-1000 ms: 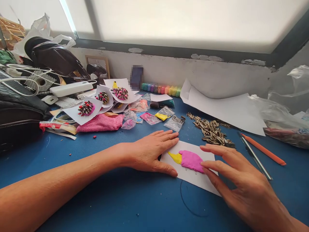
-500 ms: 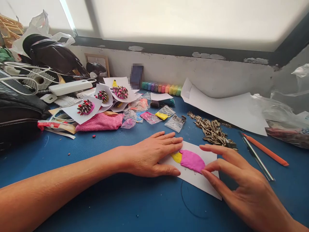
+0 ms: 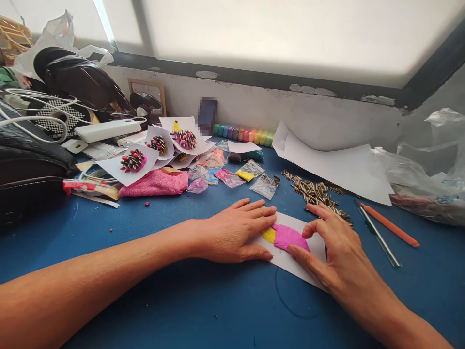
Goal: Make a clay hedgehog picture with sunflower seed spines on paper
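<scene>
A white paper card (image 3: pixel 307 276) lies on the blue table, bearing a flattened patch of magenta modelling clay (image 3: pixel 288 237) with a smaller yellow clay piece (image 3: pixel 269 235) joined at its left. Small drawn marks show just below the magenta patch. My left hand (image 3: pixel 241 230) rests flat across the card's left side, fingers spread, covering part of it. Over the right end of the magenta clay is my right hand (image 3: pixel 330 242). Its thumb touches the clay's lower edge, and the curled index finger is at the right edge, apart from the thumb. Nothing is held between them.
Behind the card lie a pile of striped sunflower seeds (image 3: pixel 314 191) and small plastic bags of clay (image 3: pixel 249 172). An orange pen (image 3: pixel 392 225) and a silver one (image 3: pixel 379 235) lie right. Seed-covered clay figures (image 3: pixel 133 161) on paper sit back left, beside a pink cloth (image 3: pixel 156 183).
My right hand has moved left and further over the magenta clay, its thumb sliding along the lower edge. My left hand stays flat on the card. The view has shifted slightly.
</scene>
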